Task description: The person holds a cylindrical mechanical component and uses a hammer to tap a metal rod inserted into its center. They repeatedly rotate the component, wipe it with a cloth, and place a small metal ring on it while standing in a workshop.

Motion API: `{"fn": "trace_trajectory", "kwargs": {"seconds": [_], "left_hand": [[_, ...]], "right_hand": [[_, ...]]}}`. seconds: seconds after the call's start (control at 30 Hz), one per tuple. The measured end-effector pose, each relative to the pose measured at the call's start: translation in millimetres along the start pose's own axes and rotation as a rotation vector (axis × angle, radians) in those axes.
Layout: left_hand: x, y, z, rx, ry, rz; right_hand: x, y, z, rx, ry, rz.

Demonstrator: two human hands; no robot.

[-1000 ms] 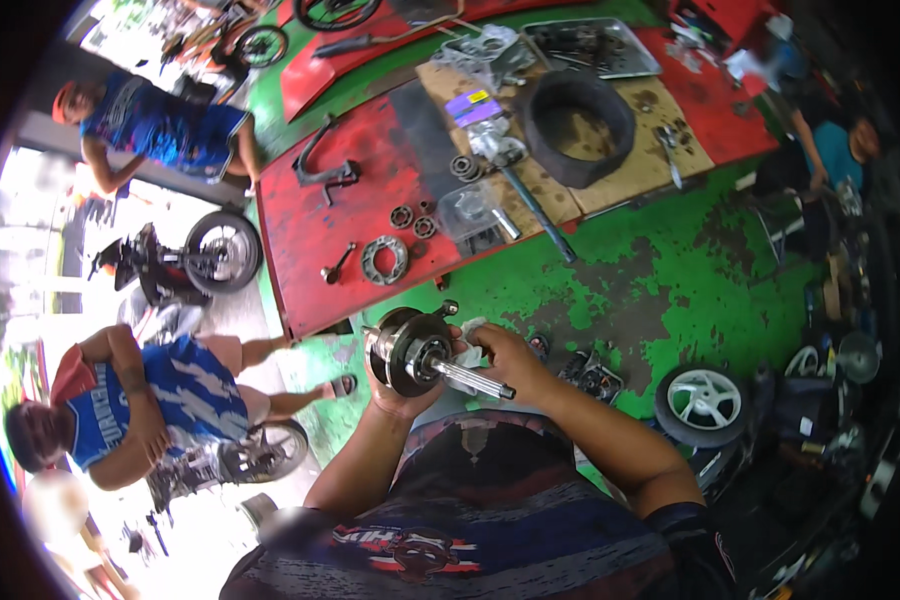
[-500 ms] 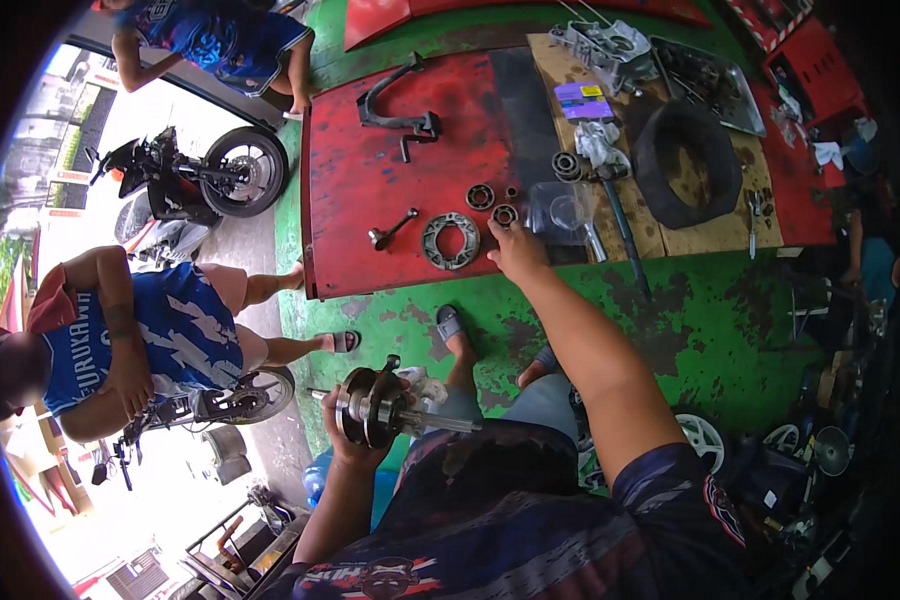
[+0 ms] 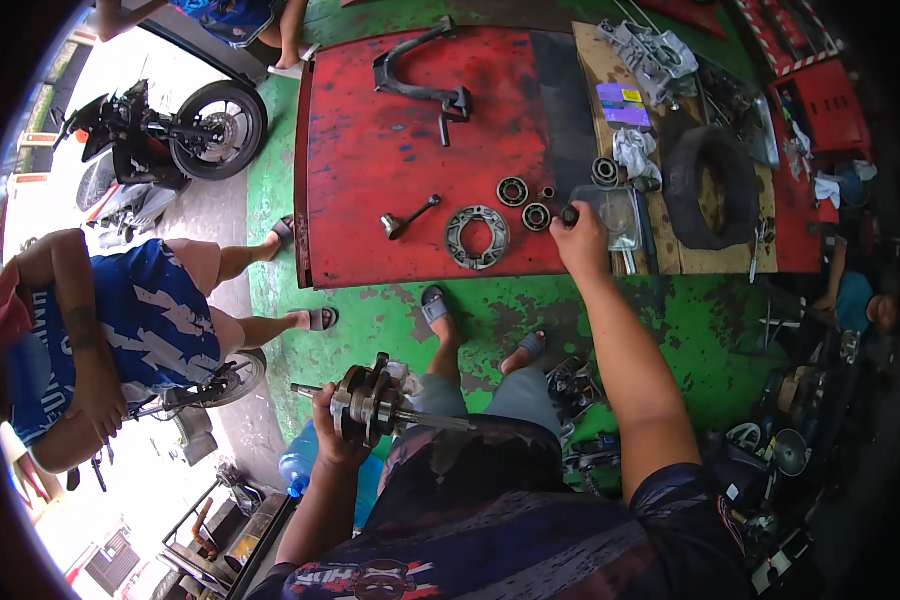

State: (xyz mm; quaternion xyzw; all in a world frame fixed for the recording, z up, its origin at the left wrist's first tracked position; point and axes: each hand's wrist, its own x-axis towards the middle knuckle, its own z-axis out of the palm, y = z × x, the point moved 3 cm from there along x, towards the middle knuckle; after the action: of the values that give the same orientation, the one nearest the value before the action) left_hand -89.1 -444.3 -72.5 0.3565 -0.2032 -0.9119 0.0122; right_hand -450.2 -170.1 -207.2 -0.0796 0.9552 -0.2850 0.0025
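Observation:
My left hand grips a metal crankshaft in front of my body, its long shaft pointing right. A whitish wad shows behind it. Over the table's near edge, the fingers of my right hand are closed around a small dark object whose kind I cannot make out. Just left of that hand lies a ball bearing, with a second bearing and a small ring behind. Further left sit a ring-shaped pair of brake shoes and a small rod-shaped metal part.
The red table also bears a curved metal arm, a clear plastic tray, a thick black ring, a rag and a metal casing. A person in blue stands left, near a motorcycle.
My right hand has moved from the near bearing to its right and now holds the small dark object. My left hand still holds the crankshaft. The whole view has shifted a little.

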Motion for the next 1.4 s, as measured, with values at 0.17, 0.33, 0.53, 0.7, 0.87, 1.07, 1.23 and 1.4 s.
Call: {"fn": "trace_trajectory", "kwargs": {"seconds": [0.17, 0.33, 0.53, 0.7, 0.87, 1.07, 1.23, 1.4], "left_hand": [[12, 12, 0, 0.074, -0.021, -0.027], [19, 17, 15, 0.262, 0.063, 0.030], [35, 9, 39, 0.269, -0.066, -0.015], [51, -9, 92, 0.488, -0.074, -0.025], [81, -53, 164, 0.596, -0.101, -0.052], [117, -119, 248, 0.555, -0.080, -0.178], [130, -177, 283, 0.344, -0.207, -0.424], [140, -221, 301, 0.319, -0.274, -0.479]], "right_hand": [[45, -21, 20, 0.035, 0.000, -0.252], [55, -22, 51, -0.140, -0.165, -0.193], [36, 4, 30, 0.115, 0.017, 0.161], [-19, 40, -36, 1.419, 0.048, 0.507], [-81, 88, -148, 1.826, -0.005, 0.568], [-102, 163, -189, 1.726, -0.238, 0.712], [-81, 122, -175, 1.443, -0.764, 0.583], [-73, 124, -172, 1.678, -1.033, 0.740]]}}
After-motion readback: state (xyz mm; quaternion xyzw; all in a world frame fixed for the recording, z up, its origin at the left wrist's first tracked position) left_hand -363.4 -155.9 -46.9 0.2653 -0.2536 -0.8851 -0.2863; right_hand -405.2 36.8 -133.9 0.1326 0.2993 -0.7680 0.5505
